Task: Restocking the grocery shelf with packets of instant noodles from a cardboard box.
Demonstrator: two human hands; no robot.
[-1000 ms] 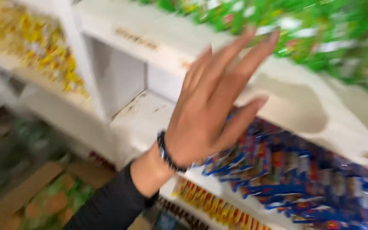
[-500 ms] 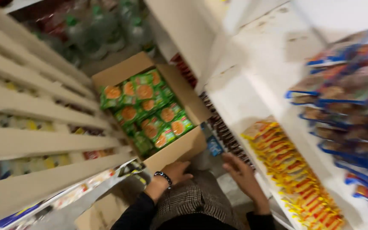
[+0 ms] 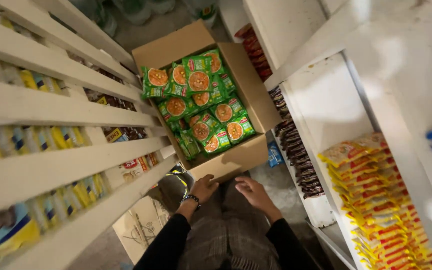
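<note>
I look down a narrow shop aisle at an open cardboard box [image 3: 236, 160] on the floor, filled with green noodle packets [image 3: 198, 80] that show an orange picture. My left hand [image 3: 203, 187], with a dark beaded bracelet at the wrist, hangs just short of the box's near wall, fingers loosely curled and holding nothing. My right hand [image 3: 253, 192] is beside it, palm down, fingers apart, also holding nothing. Both sleeves are black. My checked trousers [image 3: 231, 235] show below the hands.
White shelves [image 3: 51, 165] with yellow and blue packets line the left. On the right a white shelf unit [image 3: 326, 100] carries a stack of yellow and red packets [image 3: 376, 200] and dark packets lower down. A second carton [image 3: 136, 230] stands at the lower left. Bottles stand at the aisle's far end.
One second ago my left hand was raised open toward the right shelves. The view then swung down to the box, and both hands now hover at its near edge.
</note>
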